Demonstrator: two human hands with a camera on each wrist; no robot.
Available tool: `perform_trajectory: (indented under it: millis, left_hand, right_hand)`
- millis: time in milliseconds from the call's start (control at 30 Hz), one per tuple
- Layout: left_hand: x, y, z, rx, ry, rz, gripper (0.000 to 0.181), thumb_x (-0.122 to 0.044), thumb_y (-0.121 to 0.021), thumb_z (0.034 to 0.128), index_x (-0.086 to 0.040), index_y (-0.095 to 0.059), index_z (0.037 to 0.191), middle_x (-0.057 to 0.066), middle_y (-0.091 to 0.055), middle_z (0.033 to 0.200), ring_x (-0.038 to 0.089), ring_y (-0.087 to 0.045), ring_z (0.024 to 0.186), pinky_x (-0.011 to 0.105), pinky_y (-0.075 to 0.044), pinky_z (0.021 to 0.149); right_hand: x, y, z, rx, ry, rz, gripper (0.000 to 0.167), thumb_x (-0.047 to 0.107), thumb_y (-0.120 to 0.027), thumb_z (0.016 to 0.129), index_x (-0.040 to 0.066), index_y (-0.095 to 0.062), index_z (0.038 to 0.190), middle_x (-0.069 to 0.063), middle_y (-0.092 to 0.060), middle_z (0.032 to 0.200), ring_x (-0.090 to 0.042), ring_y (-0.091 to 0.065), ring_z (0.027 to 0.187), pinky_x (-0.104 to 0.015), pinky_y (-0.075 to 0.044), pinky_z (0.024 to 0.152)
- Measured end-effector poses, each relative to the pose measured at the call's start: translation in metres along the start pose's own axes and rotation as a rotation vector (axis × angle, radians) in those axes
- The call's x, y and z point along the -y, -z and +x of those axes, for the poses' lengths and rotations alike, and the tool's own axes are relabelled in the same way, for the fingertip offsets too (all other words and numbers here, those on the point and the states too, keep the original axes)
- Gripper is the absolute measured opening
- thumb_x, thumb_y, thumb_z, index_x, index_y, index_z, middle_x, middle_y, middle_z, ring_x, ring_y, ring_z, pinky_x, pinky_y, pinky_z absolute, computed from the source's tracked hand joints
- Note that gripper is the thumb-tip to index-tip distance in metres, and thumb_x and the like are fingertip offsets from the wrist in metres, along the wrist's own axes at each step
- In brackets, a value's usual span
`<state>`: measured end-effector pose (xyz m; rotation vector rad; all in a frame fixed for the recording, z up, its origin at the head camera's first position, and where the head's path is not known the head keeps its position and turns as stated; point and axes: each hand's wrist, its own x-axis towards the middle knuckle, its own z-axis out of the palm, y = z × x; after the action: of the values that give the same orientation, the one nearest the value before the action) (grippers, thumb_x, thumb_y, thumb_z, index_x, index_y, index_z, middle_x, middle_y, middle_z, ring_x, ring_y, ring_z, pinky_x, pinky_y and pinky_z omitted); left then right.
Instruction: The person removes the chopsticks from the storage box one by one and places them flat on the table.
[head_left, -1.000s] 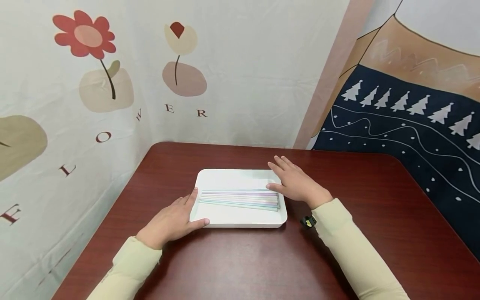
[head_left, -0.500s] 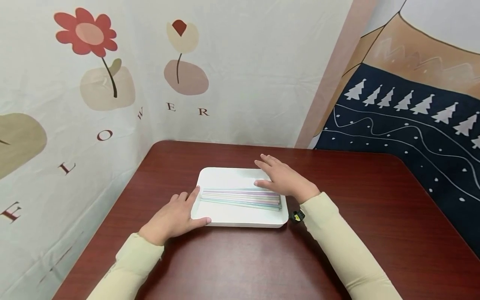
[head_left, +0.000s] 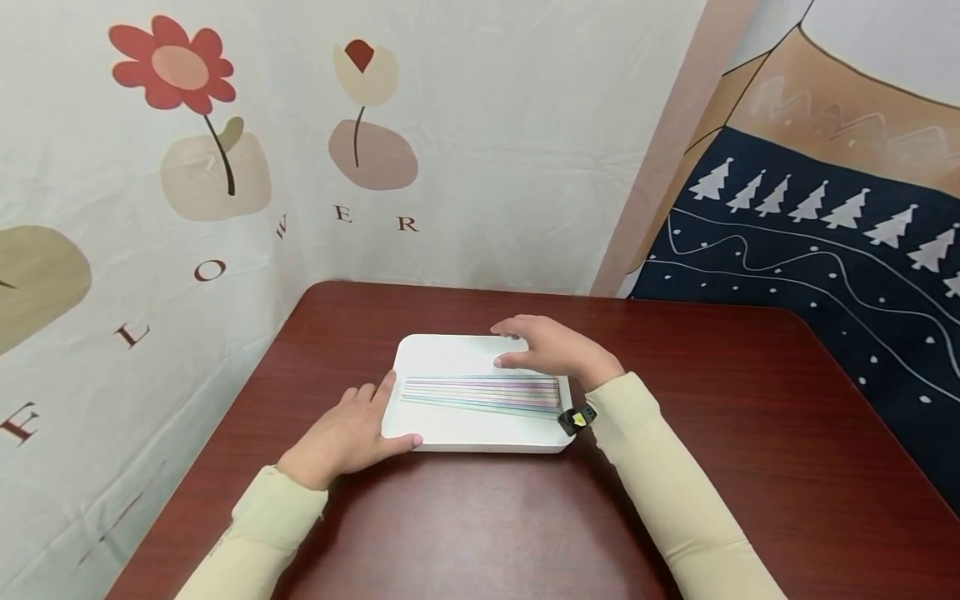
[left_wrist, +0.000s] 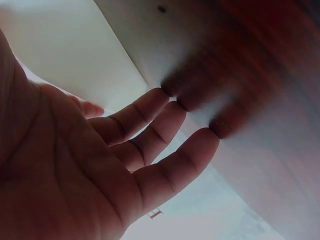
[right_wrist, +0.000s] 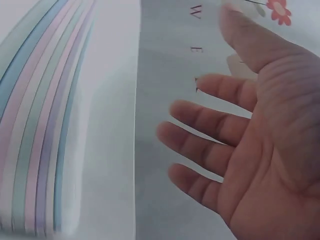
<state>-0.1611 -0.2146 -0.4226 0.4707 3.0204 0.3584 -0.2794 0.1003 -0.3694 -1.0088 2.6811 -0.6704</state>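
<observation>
A shallow white tray [head_left: 465,436] lies on the table. Thin, long strips [head_left: 480,393] in pastel pink, purple, blue, green and white lie in it side by side, fanned slightly. At the tray's left side is my left hand [head_left: 341,437], its index finger and thumb along the rim; the left wrist view shows its other fingertips [left_wrist: 214,135] on the table. Over the tray's back right part hovers my right hand [head_left: 551,346], fingers relaxed and thumb apart, holding nothing. In the right wrist view the strips [right_wrist: 37,135] are left of the right hand [right_wrist: 265,145], apart from it.
The dark red wooden table [head_left: 480,525] has rounded far corners. Behind it hangs a white cloth [head_left: 510,167] with flowers and letters. A navy cloth [head_left: 795,250] with white trees hangs at the right. A black band with a small device [head_left: 577,419] is at my right wrist.
My right hand has moved left, further over the tray, and its fingers have bent a little. The left hand stays at the tray's left rim. The strips lie as before.
</observation>
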Motion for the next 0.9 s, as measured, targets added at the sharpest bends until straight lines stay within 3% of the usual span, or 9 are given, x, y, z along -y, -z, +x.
perform_trajectory:
  millis: [133,400,667,900]
  left_hand:
    - [0.0,-0.001,0.0,0.003,0.005,0.006,0.115,-0.077,-0.057,0.0815,0.003,-0.021,0.155,0.022,-0.052,0.126,0.039,-0.048,0.112,0.049,-0.044,0.091]
    - [-0.001,-0.001,-0.001,-0.001,0.02,0.007,0.114,-0.076,-0.058,0.082,0.003,-0.021,0.156,0.023,-0.051,0.13,0.04,-0.047,0.116,0.05,-0.044,0.092]
    - [-0.005,0.001,-0.001,0.005,0.015,0.003,0.116,-0.08,-0.053,0.0816,0.004,-0.022,0.155,0.022,-0.052,0.129,0.04,-0.048,0.115,0.05,-0.045,0.09]
    - [-0.004,0.001,-0.003,0.011,0.029,0.004,0.115,-0.079,-0.055,0.0817,0.004,-0.022,0.155,0.023,-0.051,0.13,0.04,-0.047,0.117,0.05,-0.045,0.091]
  right_hand:
    - [-0.001,-0.006,0.009,0.049,0.018,0.088,0.052,0.033,-0.075,0.09,0.014,-0.061,0.136,-0.005,-0.063,0.126,-0.017,-0.059,0.112,-0.037,-0.047,0.094]
    - [-0.008,-0.029,0.026,0.134,0.023,0.182,0.036,0.019,-0.072,0.093,0.013,-0.064,0.128,0.003,-0.064,0.108,-0.013,-0.059,0.098,-0.031,-0.049,0.082]
    - [-0.011,-0.045,0.031,0.077,-0.016,0.187,0.018,0.019,-0.073,0.092,0.018,-0.069,0.11,0.004,-0.063,0.089,-0.013,-0.056,0.081,-0.029,-0.047,0.072]
    - [-0.013,-0.052,0.032,0.027,-0.061,0.22,0.012,0.017,-0.071,0.093,0.021,-0.07,0.104,0.004,-0.064,0.089,-0.015,-0.056,0.081,-0.03,-0.047,0.073]
